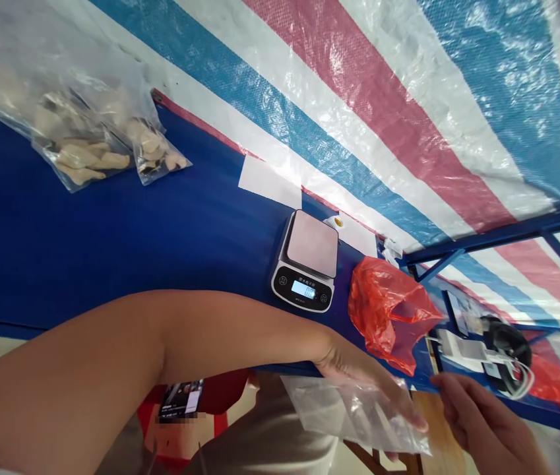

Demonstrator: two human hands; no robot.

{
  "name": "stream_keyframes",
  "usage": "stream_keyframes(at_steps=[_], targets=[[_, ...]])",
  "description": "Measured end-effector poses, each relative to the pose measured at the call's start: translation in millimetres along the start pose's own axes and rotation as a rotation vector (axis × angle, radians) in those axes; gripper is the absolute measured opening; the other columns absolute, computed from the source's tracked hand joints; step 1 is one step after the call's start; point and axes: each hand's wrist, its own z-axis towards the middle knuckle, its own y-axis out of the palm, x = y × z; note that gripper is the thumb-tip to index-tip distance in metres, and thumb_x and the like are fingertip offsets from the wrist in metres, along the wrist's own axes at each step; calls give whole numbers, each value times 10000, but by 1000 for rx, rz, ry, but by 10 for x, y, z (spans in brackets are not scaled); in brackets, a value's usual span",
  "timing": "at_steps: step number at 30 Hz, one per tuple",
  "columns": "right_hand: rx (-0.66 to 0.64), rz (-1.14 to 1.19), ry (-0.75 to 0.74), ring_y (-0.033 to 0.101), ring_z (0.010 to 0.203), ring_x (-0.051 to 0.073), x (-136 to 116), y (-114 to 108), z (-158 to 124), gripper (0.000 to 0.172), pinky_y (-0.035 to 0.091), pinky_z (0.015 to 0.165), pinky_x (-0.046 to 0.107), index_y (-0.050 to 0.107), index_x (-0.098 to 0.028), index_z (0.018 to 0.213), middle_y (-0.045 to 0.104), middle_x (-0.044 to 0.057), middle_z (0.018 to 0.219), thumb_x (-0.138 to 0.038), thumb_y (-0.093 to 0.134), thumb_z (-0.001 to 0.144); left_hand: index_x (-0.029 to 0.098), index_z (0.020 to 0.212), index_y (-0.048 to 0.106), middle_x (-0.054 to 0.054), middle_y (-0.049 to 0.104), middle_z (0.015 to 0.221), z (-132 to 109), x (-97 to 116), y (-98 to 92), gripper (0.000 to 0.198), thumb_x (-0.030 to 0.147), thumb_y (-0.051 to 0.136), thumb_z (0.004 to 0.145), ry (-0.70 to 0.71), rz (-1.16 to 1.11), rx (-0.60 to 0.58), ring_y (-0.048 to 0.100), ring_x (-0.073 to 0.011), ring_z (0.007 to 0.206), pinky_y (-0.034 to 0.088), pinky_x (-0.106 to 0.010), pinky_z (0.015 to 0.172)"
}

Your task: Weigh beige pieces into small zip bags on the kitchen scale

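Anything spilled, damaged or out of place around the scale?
Nothing stands out: no spill or damage shows around the scale. At most, the red plastic bag beside it looks untidy, crumpled rather than folded; the clear bag at the left hand is wrinkled.

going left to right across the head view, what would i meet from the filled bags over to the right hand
Filled clear bags → digital scale → left hand, at a clear plastic bag → right hand.
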Motion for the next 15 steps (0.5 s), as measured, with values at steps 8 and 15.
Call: stream_keyframes(at_steps=[8, 15], targets=[[7, -269, -87, 697, 744, 224, -305, 191, 189, 427, 553, 626, 269, 783, -237, 1037, 760, 38, 838, -611, 628, 901, 215, 1188, 627, 46, 679, 1045, -149, 0, 196, 724, 141, 958, 548, 98, 164, 164, 676, -109, 937, 549, -239, 890], [-23, -568, 62, 730, 826, 326, -195, 404, 1153, 523, 529, 757, 416, 779, -162, 1064, 767, 128, 867, -525, 500, 812, 182, 1169, 636, 6, 666, 1040, -83, -9, 104, 660, 307, 970, 613, 157, 126, 155, 671, -128, 905, 581, -258, 799]])
